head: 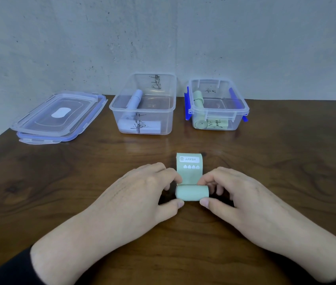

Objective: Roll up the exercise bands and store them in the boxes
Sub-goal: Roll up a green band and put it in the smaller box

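A pale green exercise band (191, 193) lies on the wooden table (286, 171), mostly rolled into a short cylinder, its flat tail with a "HEAVY" label pointing away from me. My left hand (142, 194) pinches the roll's left end between thumb and fingers. My right hand (239, 196) pinches the right end the same way. A clear box (142, 103) at the back centre holds two rolled lavender bands. To its right, a smaller clear box (217, 104) with blue clips holds two rolled green bands.
Two clear lids (58, 118) with blue seals lie stacked at the back left, near the table's left edge. A grey wall stands behind the boxes. Bare wood lies between the boxes and my hands.
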`<move>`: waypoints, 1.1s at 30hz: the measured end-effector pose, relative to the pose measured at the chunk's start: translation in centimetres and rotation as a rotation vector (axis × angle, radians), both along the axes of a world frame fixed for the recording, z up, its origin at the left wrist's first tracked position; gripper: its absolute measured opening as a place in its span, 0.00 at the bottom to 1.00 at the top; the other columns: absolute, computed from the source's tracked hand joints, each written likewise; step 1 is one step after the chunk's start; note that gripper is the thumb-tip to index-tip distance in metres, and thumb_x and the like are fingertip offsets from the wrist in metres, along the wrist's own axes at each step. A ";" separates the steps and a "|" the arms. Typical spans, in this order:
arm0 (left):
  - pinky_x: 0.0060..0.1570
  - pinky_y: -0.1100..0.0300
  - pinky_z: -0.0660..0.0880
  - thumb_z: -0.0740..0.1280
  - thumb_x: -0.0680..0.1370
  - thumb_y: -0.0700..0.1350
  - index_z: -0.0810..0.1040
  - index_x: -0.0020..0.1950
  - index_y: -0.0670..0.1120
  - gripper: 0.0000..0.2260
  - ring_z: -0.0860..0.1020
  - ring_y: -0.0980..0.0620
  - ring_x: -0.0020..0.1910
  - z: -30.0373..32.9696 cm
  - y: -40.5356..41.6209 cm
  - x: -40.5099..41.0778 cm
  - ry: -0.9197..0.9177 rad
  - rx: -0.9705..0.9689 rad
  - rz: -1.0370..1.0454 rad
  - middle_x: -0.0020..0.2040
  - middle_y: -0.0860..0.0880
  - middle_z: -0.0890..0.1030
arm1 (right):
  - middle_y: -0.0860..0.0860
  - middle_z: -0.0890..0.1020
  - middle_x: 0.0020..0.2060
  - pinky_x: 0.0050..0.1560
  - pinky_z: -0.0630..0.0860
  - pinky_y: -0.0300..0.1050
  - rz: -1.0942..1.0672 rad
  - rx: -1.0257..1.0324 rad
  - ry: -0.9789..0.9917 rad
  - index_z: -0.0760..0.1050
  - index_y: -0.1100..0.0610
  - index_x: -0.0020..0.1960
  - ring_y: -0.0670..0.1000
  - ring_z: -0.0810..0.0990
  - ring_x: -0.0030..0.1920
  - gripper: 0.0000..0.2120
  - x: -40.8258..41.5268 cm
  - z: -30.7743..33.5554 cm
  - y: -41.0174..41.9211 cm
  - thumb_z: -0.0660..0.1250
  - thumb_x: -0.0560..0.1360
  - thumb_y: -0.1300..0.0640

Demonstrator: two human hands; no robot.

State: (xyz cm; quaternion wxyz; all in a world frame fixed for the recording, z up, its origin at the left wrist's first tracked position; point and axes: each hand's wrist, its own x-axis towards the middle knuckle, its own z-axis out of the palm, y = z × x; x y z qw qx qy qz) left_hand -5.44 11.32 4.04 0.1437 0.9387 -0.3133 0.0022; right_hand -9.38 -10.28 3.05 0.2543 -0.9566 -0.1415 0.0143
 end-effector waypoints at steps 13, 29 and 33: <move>0.45 0.72 0.68 0.61 0.77 0.62 0.68 0.63 0.64 0.15 0.70 0.63 0.49 0.0 0.0 0.0 0.006 -0.004 0.003 0.49 0.62 0.70 | 0.37 0.74 0.48 0.48 0.70 0.30 0.000 0.009 -0.006 0.71 0.37 0.53 0.38 0.70 0.54 0.09 0.0 -0.1 0.0 0.67 0.75 0.42; 0.43 0.70 0.67 0.64 0.75 0.63 0.65 0.60 0.65 0.16 0.69 0.64 0.48 -0.5 0.1 0.3 0.009 -0.061 0.021 0.47 0.62 0.69 | 0.39 0.73 0.46 0.49 0.70 0.32 -0.052 0.029 -0.027 0.71 0.39 0.53 0.41 0.71 0.51 0.13 0.3 -0.3 0.6 0.71 0.72 0.41; 0.44 0.70 0.66 0.66 0.73 0.63 0.66 0.58 0.64 0.16 0.69 0.65 0.48 -0.9 0.0 0.5 0.016 -0.045 0.022 0.46 0.62 0.68 | 0.39 0.73 0.45 0.48 0.69 0.30 -0.063 0.032 -0.047 0.72 0.40 0.53 0.41 0.71 0.50 0.11 0.3 -0.4 0.7 0.69 0.74 0.43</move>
